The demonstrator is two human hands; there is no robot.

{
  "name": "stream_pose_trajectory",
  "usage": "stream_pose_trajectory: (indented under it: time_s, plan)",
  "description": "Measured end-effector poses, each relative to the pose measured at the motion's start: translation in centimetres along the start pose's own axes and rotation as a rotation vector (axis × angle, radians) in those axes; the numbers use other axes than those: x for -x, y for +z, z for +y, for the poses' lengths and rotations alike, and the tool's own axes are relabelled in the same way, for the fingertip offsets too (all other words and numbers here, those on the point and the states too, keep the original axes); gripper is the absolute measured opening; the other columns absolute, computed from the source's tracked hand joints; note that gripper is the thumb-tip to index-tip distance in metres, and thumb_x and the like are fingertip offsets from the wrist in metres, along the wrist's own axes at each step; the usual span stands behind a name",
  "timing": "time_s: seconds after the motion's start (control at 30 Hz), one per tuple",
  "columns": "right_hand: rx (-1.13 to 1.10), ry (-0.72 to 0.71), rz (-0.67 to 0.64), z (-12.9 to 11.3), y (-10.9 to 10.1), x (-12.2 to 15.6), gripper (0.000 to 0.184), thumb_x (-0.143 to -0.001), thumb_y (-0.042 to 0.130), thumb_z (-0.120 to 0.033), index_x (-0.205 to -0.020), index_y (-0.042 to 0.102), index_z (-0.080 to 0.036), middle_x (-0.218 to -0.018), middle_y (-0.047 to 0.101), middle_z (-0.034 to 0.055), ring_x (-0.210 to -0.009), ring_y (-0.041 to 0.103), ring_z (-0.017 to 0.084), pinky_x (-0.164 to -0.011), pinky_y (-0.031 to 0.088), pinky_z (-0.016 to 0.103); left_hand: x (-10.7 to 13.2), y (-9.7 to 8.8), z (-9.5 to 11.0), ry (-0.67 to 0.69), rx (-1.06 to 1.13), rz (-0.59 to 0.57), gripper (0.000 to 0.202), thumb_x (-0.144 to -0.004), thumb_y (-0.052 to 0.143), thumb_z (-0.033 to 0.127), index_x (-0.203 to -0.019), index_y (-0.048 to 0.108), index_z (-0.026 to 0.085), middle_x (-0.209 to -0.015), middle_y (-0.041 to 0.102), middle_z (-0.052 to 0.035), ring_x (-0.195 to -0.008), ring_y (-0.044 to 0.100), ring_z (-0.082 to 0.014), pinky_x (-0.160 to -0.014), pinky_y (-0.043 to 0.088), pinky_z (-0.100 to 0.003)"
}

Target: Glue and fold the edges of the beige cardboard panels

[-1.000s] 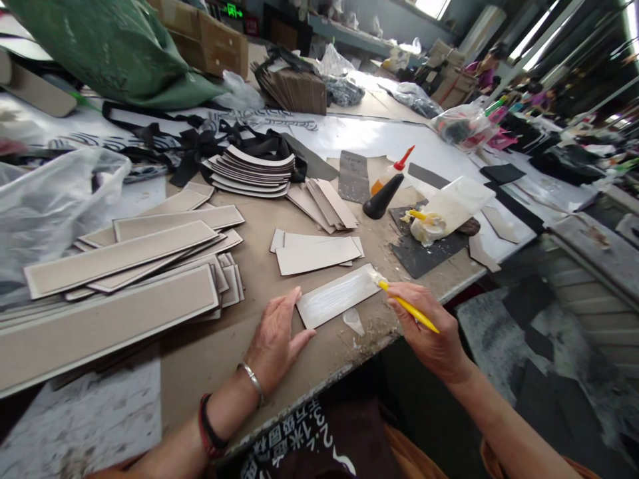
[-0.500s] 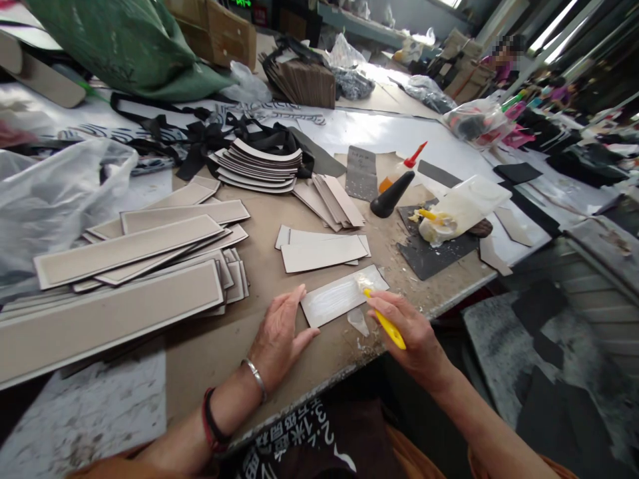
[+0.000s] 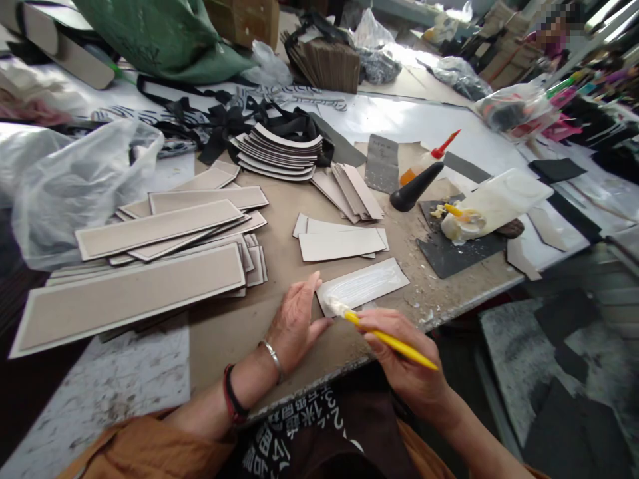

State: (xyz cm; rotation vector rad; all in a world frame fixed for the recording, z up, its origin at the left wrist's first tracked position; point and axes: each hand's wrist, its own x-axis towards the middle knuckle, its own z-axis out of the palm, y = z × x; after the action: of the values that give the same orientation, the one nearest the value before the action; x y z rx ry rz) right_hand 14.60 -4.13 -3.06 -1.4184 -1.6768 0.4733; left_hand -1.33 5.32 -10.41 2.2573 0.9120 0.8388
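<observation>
A small grey card strip (image 3: 367,286), wet with white glue, lies near the front edge of the brown worktop (image 3: 279,253). My left hand (image 3: 294,322) lies flat beside the strip's left end, fingers stretched out, thumb near its corner. My right hand (image 3: 404,359) is closed round a yellow-handled glue brush (image 3: 384,339); its bristles touch the strip's near-left end. A small pile of similar dry strips (image 3: 342,241) lies just behind.
Long grey boards (image 3: 144,266) are stacked at left beside a clear plastic bag (image 3: 74,186). Curved pieces (image 3: 279,156) and black straps lie behind. A black cone (image 3: 414,189), a red-capped glue bottle (image 3: 429,159) and a glue tub (image 3: 492,206) sit at right. The table edge drops off at right.
My right hand has drawn the brush leftward along the strip, from its right end to its near-left end. The left hand has stayed beside the strip. The view has shifted a little.
</observation>
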Motion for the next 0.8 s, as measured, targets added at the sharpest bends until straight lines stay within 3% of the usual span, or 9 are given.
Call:
stream_pose_trajectory:
  time_s: [0.1, 0.2, 0.4, 0.57, 0.67, 0.8]
  plan:
    - [-0.062, 0.180, 0.174, 0.1, 0.1, -0.2, 0.016, -0.086, 0.052, -0.015, -0.098, 0.061, -0.021, -0.093, 0.062, 0.0048, -0.080, 0.064, 0.017, -0.072, 0.056, 0.030, -0.1, 0.0, 0.0, 0.013, -0.012, 0.002, 0.084, -0.069, 0.072, 0.018, -0.136, 0.021, 0.015, -0.114, 0.059, -0.0125, -0.109, 0.050, -0.0260, -0.094, 0.044, -0.046]
    - [-0.119, 0.289, 0.225, 0.5, 0.5, -0.3, 0.011, -0.087, 0.052, -0.022, -0.094, 0.061, -0.020, -0.091, 0.062, 0.0046, -0.069, 0.065, 0.016, -0.064, 0.057, 0.029, -0.1, -0.1, 0.1, 0.012, -0.013, 0.002, 0.084, -0.069, 0.072, 0.019, -0.136, 0.021, 0.015, -0.114, 0.059, -0.0127, -0.108, 0.051, -0.0260, -0.094, 0.044, -0.045]
    - [0.033, 0.278, 0.242, 0.7, 0.3, -0.3, 0.011, -0.086, 0.053, -0.023, -0.088, 0.064, -0.020, -0.086, 0.063, 0.0057, -0.078, 0.063, 0.019, -0.067, 0.056, 0.031, -0.1, -0.1, 0.1, 0.019, -0.018, 0.000, 0.082, -0.069, 0.071, 0.016, -0.135, 0.023, 0.014, -0.114, 0.059, -0.0131, -0.108, 0.051, -0.0258, -0.094, 0.045, -0.045]
    - [0.002, 0.234, 0.217, 1.2, 0.4, -0.2, 0.011, -0.087, 0.052, -0.021, -0.092, 0.062, -0.020, -0.089, 0.061, 0.0043, -0.078, 0.062, 0.018, -0.068, 0.054, 0.031, 0.0, 0.0, 0.0, 0.017, -0.022, 0.001, 0.081, -0.070, 0.071, 0.017, -0.135, 0.023, 0.016, -0.115, 0.058, -0.0129, -0.108, 0.051, -0.0260, -0.093, 0.045, -0.046]
    - [0.120, 0.235, 0.236, 2.1, -1.2, -0.2, 0.011, -0.087, 0.052, -0.023, -0.093, 0.061, -0.020, -0.089, 0.061, 0.0040, -0.078, 0.061, 0.018, -0.070, 0.052, 0.032, 0.1, -0.1, 0.1, 0.009, -0.016, 0.005, 0.079, -0.069, 0.070, 0.015, -0.134, 0.025, 0.015, -0.116, 0.057, -0.0137, -0.108, 0.050, -0.0257, -0.093, 0.046, -0.045]
    - [0.406, 0.173, 0.317, 2.1, -5.3, -2.1, 0.017, -0.089, 0.047, -0.031, -0.085, 0.059, -0.020, -0.086, 0.060, 0.0049, -0.083, 0.058, 0.020, -0.076, 0.047, 0.033, 0.2, -0.2, 0.3, 0.006, 0.033, -0.027, 0.078, -0.070, 0.069, 0.014, -0.135, 0.025, 0.016, -0.117, 0.056, -0.0143, -0.109, 0.050, -0.0250, -0.094, 0.046, -0.045]
